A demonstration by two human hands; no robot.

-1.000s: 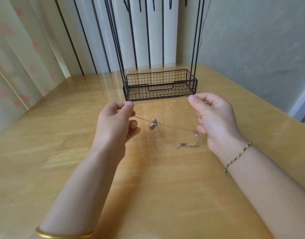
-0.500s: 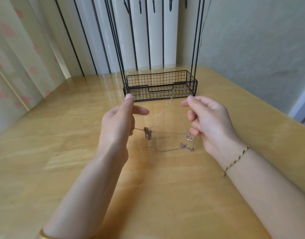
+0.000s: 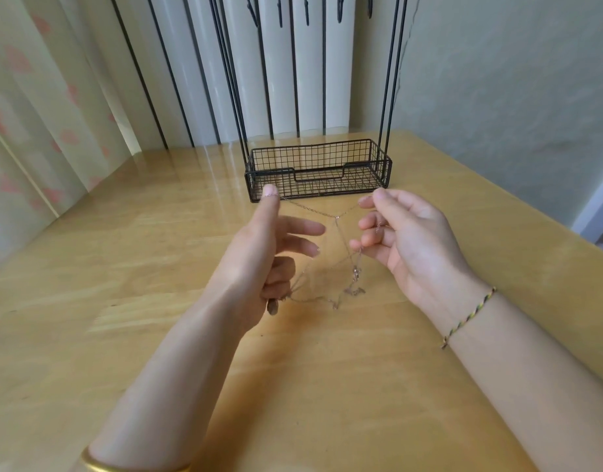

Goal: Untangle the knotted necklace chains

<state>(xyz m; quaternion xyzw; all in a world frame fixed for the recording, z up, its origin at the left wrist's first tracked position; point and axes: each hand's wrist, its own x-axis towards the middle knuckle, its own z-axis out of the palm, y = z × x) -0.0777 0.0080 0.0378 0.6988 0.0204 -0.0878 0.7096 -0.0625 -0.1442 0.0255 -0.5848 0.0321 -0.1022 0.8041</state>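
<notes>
Thin silver necklace chains (image 3: 341, 233) stretch between my two hands above the wooden table (image 3: 157, 267). My left hand (image 3: 259, 260) has a strand hooked over its raised thumb, its index and middle fingers point right, and its curled lower fingers hold a strand with a dark pendant (image 3: 272, 305). My right hand (image 3: 409, 243) pinches a strand at its fingertips, and more chain runs over its curled fingers. The strands meet at a crossing point (image 3: 337, 217). A small charm (image 3: 356, 269) hangs below, and a clasp end (image 3: 354, 291) lies on the table.
A black wire basket (image 3: 319, 190) stands just behind the hands, the base of a rack with tall black rods (image 3: 390, 80). A curtain hangs at the left and a wall is at the right. The table's right edge (image 3: 518, 199) runs diagonally.
My left thumb has risen with a strand hooked on it, drawing the top strand taut. The dark pendant moved down to my left hand's lower fingers. Lower chain loops sank onto the table.
</notes>
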